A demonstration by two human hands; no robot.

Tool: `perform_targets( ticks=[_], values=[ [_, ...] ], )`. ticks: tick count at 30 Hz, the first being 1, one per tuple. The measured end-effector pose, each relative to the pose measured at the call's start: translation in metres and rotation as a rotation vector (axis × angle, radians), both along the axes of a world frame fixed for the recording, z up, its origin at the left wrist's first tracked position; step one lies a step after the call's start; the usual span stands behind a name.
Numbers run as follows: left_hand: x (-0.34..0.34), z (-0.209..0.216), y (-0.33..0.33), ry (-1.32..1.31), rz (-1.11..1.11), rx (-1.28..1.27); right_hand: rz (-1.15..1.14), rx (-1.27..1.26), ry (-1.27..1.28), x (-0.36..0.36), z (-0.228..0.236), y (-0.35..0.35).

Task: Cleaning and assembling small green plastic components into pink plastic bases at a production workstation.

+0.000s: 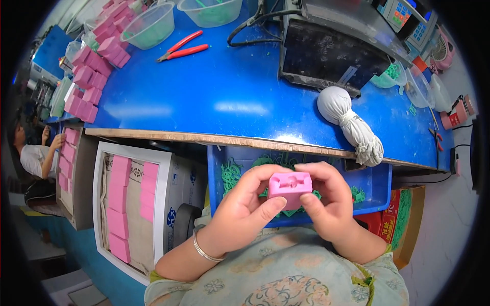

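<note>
Both hands hold a pink block (291, 189), a rubber-like mold with a shaped hollow in its upper face. My left hand (249, 198) closes on its left side, thumb against the near face. On the opposite side my right hand (329, 201) grips it the same way. Below the hands lies a blue tray (376, 178), partly hidden by them, with many small green pieces (231, 176) inside. A white box (162, 204) to the left holds rows of pink blocks (118, 199).
On the blue table (204, 92) lie red-handled cutters (190, 52), a tied white cloth bundle (352, 122), stacked pink blocks (86, 76) and plastic tubs (153, 28). A dark machine (334, 53) stands at the back. Another person (35, 158) sits at far left.
</note>
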State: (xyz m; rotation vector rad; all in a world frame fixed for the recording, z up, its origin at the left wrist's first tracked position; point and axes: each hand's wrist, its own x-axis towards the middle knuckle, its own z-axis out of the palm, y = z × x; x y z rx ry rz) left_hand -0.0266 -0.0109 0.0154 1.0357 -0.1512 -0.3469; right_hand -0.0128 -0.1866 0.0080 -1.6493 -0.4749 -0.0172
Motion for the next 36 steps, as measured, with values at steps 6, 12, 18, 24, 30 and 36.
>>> perform_targets(
  ticks=[6, 12, 18, 24, 30, 36],
  values=[
    [0.005, 0.005, 0.001, -0.932, 0.376, 0.962, -0.069, -0.2, -0.436, 0.004, 0.009, 0.0],
    [0.007, 0.014, 0.001, -0.875, 0.313, 0.828, -0.026, -0.176, -0.33, 0.004, 0.015, -0.003],
    [0.027, 0.024, 0.003, -0.702, 0.274, 0.844, -0.028, 0.109, 0.124, 0.021, 0.027, 0.009],
    [0.091, 0.043, 0.041, -0.474, 0.202, 1.159, -0.054, 0.646, 0.371, 0.093, 0.081, -0.04],
    [0.089, 0.025, 0.042, -0.604, 0.144, 1.589, -0.027, 0.616, 0.55, 0.121, 0.105, -0.065],
    [0.076, 0.042, 0.045, -0.264, 0.394, 0.425, 0.427, 0.793, 0.589, 0.037, 0.078, -0.067]
  ],
)
